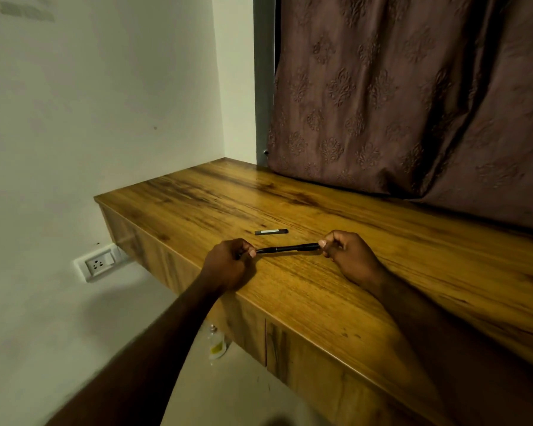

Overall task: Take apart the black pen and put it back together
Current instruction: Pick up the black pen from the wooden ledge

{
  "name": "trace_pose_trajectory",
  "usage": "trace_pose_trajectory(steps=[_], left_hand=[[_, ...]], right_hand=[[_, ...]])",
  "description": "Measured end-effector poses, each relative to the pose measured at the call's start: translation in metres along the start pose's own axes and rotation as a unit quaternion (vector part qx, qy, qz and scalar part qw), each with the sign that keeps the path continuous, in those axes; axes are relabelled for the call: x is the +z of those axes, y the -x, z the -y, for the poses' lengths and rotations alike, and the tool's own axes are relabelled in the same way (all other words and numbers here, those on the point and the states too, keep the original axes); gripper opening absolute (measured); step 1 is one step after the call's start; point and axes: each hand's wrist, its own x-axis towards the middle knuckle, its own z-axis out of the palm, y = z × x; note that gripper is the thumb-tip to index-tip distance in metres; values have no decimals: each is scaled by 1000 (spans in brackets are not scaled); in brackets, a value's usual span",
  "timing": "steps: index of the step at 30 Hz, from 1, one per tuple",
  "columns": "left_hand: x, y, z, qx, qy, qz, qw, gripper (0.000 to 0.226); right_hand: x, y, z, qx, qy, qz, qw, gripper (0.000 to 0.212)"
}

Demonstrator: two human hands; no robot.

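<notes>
Both bare forearms reach forward over the near edge of the wooden desk [366, 305], wrists low, the right forearm lying along the top and the left one crossing its front edge. The left hand [228, 265] is curled into a loose fist, thumb and forefinger pinched on one end of the black pen [286, 249]. The right hand [348, 256] mirrors it, fingertips closed on the opposite end. The pen spans the gap between the two grips, roughly level, slightly higher at the right-hand end, held just above the desk surface.

Both tips of the pen are covered by the fingers, so its ends cannot be made out, and a faint joint shows partway along the barrel, nearer the left grip. Whether the pen touches the wood is unclear.

Just beyond the pen, on the far side from the person and between the two grips, lies a short dark cap-like piece [271, 231] with a pale band, flat on the desk; what it is exactly is hard to tell.

The desk is glossy, streaked brown wood grain. Behind the hands hangs a brownish curtain [413, 96] with an embossed floral pattern. Left of the left grip, low on the plain wall, sits a white socket [99, 263].
</notes>
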Motion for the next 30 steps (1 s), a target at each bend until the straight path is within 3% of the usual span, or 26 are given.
trace_pose_trajectory(steps=[2,6,9,12,16,27,30], left_hand=[[3,1,-5,-6,-54,-36,998,12],[18,3,-21,-16,-140,-128,982,16],[38,3,-31,90,-224,-139,960,35],[58,-2,-41,203,-344,-73,914,35],[62,-14,-39,212,-290,-10,933,27],[64,-31,-27,251,-200,-29,947,16],[62,-29,-31,239,-195,-23,951,17]], right_hand=[[-3,2,2,0,-12,2,1000,12],[-7,3,7,6,-32,14,999,14],[-7,1,7,8,-23,24,999,16],[-8,-1,4,11,-39,17,999,18],[-8,-3,2,11,-46,18,999,16],[-10,-8,-1,-11,1,49,999,10],[-12,-10,-3,-18,2,25,1000,9]])
